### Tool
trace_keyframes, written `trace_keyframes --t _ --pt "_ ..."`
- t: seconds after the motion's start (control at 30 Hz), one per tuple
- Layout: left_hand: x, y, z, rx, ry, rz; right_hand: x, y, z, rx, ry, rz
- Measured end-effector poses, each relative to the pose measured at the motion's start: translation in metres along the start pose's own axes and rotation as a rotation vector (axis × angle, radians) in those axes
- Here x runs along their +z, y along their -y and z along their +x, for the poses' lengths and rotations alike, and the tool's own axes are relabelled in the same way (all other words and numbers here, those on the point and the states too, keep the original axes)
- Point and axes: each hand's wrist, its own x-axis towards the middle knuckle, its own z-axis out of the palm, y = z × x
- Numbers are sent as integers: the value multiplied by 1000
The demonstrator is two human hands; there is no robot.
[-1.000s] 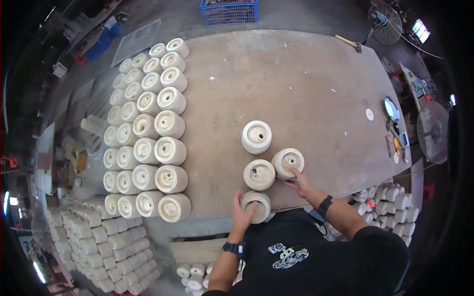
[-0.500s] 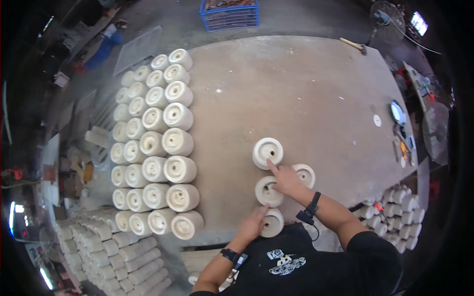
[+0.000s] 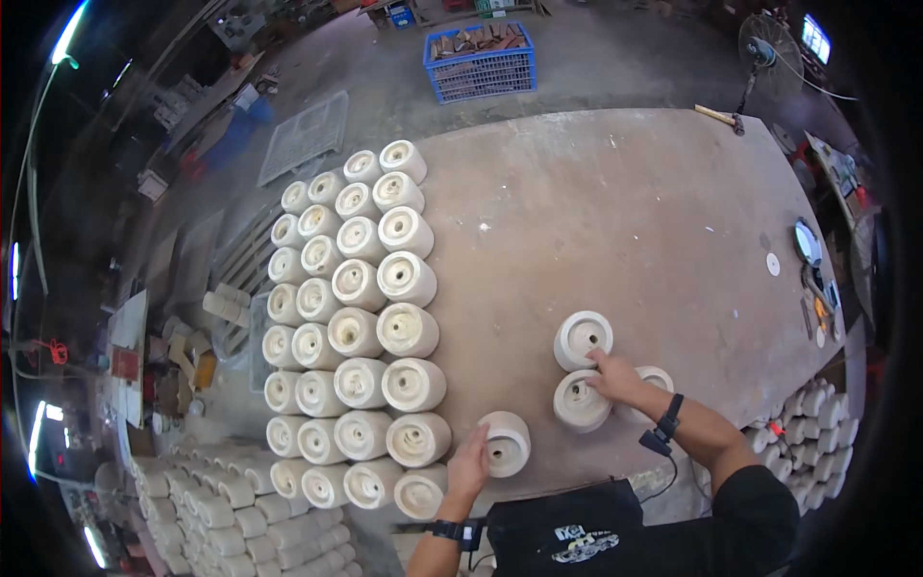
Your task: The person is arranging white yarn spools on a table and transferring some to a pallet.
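Note:
Near the table's front edge, my left hand (image 3: pixel 469 464) is closed around the left side of a round cream plaster mould (image 3: pixel 516 464), with a recessed top and a centre hole. My right hand (image 3: pixel 618 377) is at a group of similar moulds to the right. Its finger and thumb are apart, one at the near rim of the far mould (image 3: pixel 568 342), the other at the right side of the nearer mould (image 3: pixel 569 413). A third mould (image 3: pixel 658 376) is partly hidden behind that hand and wrist.
Rows of the same moulds (image 3: pixel 409 332) stand along the left of the brown table (image 3: pixel 538 231). Stacked moulds (image 3: pixel 240 524) are below left, with more (image 3: pixel 808 433) at the right. A hammer (image 3: pixel 719 117) and round mirror (image 3: pixel 808 242) lie near the edges. Beyond is a blue crate (image 3: pixel 481 82).
The view has shifted, so the table sits lower and further right. My left hand has moved the nearest mould leftward, away from the group. My right hand stays by the others.

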Motion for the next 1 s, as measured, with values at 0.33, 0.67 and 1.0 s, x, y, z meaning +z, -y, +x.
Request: trace_keyframes --t 0.33,0.67,1.0 --pt "-18 28 70 -30 -239 -196 -10 107 175 -162 -309 -66" --pt "-41 25 73 210 -130 -20 35 151 243 -91 -163 23" --pt "-93 67 66 19 -248 270 146 161 28 709 298 1184"
